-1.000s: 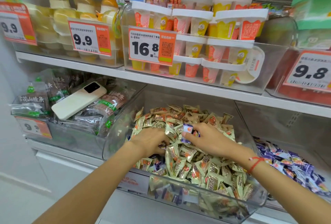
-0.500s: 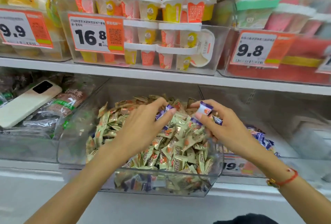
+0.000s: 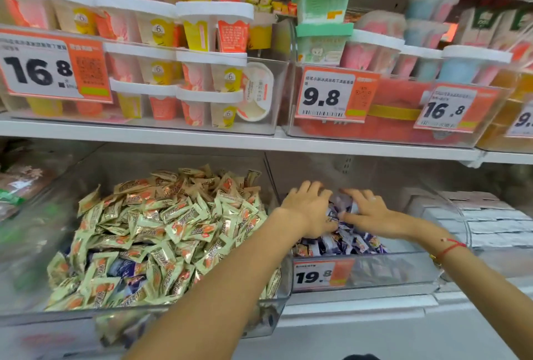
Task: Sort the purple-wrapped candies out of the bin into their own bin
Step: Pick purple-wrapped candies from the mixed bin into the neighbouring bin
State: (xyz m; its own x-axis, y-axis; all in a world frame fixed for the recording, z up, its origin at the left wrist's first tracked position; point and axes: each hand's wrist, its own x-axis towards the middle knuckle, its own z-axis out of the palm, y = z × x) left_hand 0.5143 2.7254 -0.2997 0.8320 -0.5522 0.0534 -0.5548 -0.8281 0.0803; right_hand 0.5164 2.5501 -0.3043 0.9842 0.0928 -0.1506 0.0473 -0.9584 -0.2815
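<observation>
Left hand (image 3: 310, 209) and right hand (image 3: 366, 212) rest fingers-spread on crinkly purple candies (image 3: 340, 243) lying every way in the clear bin (image 3: 403, 267); whether either holds one, I cannot tell.

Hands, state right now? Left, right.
Left hand: open, fingers spread over the purple candies in the right bin.
Right hand: open, fingers resting on the same candies.

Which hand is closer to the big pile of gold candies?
The left hand. It rests on the purple candies just past the gold candies; the right hand lies farther along in that same bin.
</observation>
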